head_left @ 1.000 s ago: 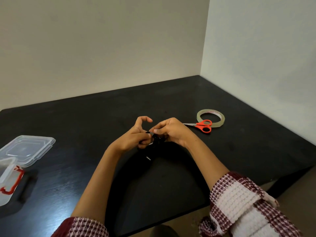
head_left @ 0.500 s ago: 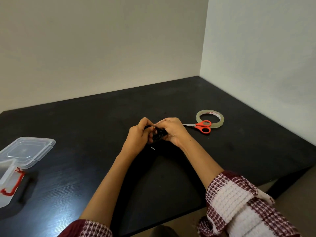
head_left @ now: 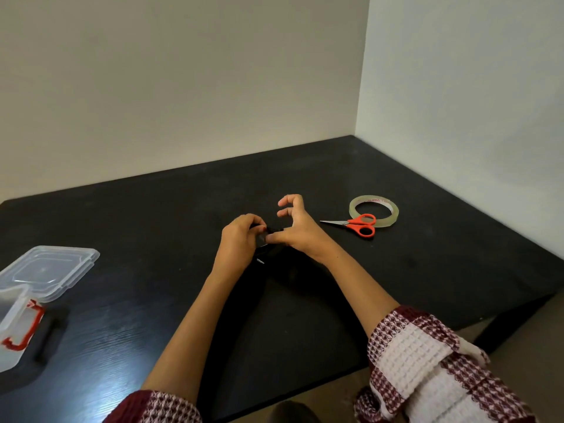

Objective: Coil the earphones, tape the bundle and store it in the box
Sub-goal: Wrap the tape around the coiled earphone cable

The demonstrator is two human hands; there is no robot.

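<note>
Fingers [head_left: 268,238] of both hands pinch the black earphones [head_left: 272,229] bundle above the table [head_left: 152,224], the right hand's [head_left: 297,230] other fingers splayed.

Black earphones [head_left: 272,229] on a black surface [head_left: 152,227]; right of the grip, orange-handled scissors [head_left: 360,225], clear yellowish tape [head_left: 374,206]; maroon-white checked sleeves [head_left: 427,361].

earphones [head_left: 272,230] mostly hidden; box [head_left: 13,315] cut off

A black table [head_left: 427,270] fills the corner of two plain pale walls [head_left: 183,87].
</note>
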